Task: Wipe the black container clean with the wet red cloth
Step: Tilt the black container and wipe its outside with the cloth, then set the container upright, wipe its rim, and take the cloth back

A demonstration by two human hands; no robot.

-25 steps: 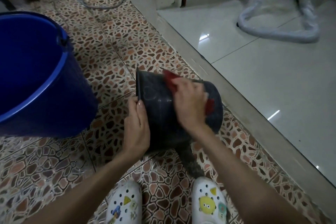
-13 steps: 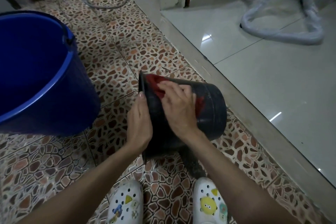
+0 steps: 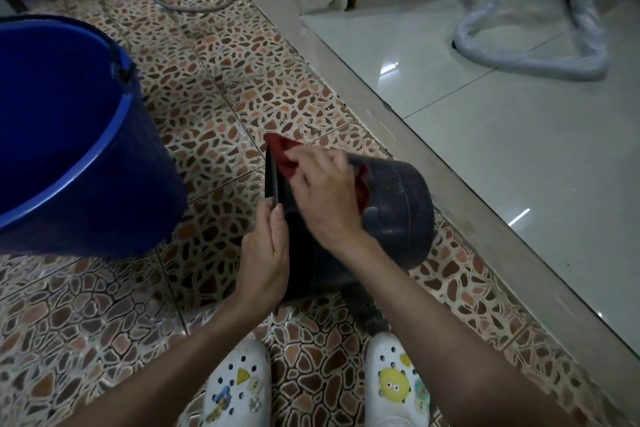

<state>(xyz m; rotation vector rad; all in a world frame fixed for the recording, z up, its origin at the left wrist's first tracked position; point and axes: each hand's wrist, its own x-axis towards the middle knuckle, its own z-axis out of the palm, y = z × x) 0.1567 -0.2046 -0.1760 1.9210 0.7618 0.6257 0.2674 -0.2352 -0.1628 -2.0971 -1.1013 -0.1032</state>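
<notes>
black container [image 3: 398, 215] on its side, red cloth [image 3: 282, 158] at rim

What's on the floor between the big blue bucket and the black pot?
Nothing: in the head view, only bare pebble-patterned floor tiles lie between the blue bucket and the black container.

Right hand [image 3: 322, 198] and red cloth [image 3: 282, 158] now nearer the black container [image 3: 398, 215] rim, seemingly overhanging it.
</notes>
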